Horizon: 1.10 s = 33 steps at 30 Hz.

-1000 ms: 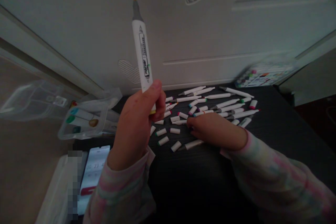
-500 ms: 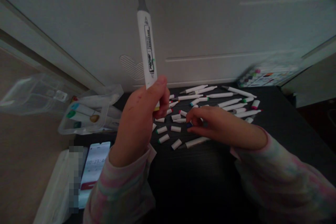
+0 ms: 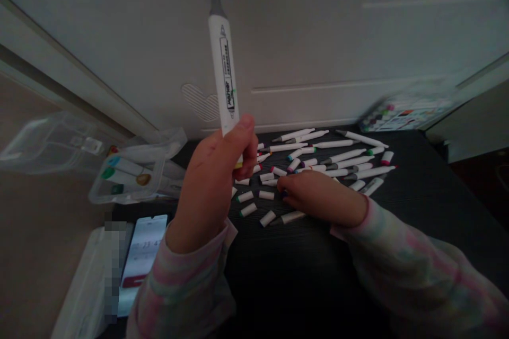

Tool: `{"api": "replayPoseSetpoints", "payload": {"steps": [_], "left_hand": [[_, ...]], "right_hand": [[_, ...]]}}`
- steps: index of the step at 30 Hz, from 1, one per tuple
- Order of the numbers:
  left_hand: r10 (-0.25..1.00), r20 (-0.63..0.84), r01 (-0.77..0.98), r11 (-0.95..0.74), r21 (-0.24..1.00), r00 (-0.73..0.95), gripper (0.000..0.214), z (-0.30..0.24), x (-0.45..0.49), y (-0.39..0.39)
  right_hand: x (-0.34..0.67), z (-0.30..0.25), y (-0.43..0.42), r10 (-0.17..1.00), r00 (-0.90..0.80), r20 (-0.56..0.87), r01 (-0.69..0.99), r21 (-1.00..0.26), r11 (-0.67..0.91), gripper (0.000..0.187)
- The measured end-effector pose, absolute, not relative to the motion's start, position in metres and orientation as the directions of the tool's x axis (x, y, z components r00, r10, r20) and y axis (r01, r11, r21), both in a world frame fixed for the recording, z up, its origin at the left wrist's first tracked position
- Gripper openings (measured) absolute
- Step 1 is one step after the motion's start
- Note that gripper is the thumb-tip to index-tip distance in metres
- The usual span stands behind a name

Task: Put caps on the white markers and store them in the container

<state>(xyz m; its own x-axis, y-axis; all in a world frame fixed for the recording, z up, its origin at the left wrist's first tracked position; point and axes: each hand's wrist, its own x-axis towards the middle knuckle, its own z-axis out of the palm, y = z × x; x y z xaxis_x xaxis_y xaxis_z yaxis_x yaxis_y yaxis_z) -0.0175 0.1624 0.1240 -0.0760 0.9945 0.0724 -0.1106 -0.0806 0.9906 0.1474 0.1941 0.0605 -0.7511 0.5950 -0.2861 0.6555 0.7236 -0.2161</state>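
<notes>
My left hand (image 3: 214, 180) is closed round the lower part of a white marker (image 3: 225, 69) held upright, its uncapped orange tip pointing up. A yellow end shows below the fingers. Low over the dark table, my right hand (image 3: 322, 196) has its thumb and fingers pinched on a marker cap with a dark blue end (image 3: 283, 194); most of that cap is hidden. Loose caps lie close by, among them a purple-ended cap (image 3: 266, 195), a green-ended cap (image 3: 248, 209) and a dark-ended cap (image 3: 268, 218). An uncapped marker (image 3: 293, 217) lies partly under the right hand.
Several uncapped white markers (image 3: 350, 155) lie across the black table (image 3: 429, 185). At left stands an open clear plastic case (image 3: 93, 193) with markers inside. A phone (image 3: 145, 254) showing a timer lies in front of it. A colour-printed pack (image 3: 405, 114) leans on the white panel behind.
My right hand has moved slightly left and lower, and its fingers have closed on the blue-ended cap. More markers show behind it. The left hand and its marker have barely moved.
</notes>
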Motion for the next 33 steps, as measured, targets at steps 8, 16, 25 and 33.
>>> {"api": "replayPoseSetpoints", "payload": {"steps": [8,16,25,33], "left_hand": [[0.994,0.084,-0.133,-0.093,0.987,-0.071,0.033,0.124,-0.017,0.163],[0.994,0.074,-0.131,-0.085,0.988,-0.081,0.033,0.126,-0.014,0.164],[0.993,0.093,-0.148,-0.103,0.984,-0.072,0.032,0.124,-0.017,0.163],[0.991,0.113,-0.135,-0.122,0.983,-0.073,0.033,0.126,-0.016,0.162]], "right_hand": [[0.154,0.073,0.2,0.59,-0.761,-0.27,0.649,-0.316,0.692,0.017],[0.203,0.085,0.237,0.825,-0.497,-0.268,0.867,-0.18,0.464,0.021],[0.2,0.064,0.246,0.816,-0.387,-0.429,0.91,-0.035,0.413,0.028],[0.199,0.056,0.248,0.813,-0.407,-0.417,0.905,-0.064,0.42,0.03]]}}
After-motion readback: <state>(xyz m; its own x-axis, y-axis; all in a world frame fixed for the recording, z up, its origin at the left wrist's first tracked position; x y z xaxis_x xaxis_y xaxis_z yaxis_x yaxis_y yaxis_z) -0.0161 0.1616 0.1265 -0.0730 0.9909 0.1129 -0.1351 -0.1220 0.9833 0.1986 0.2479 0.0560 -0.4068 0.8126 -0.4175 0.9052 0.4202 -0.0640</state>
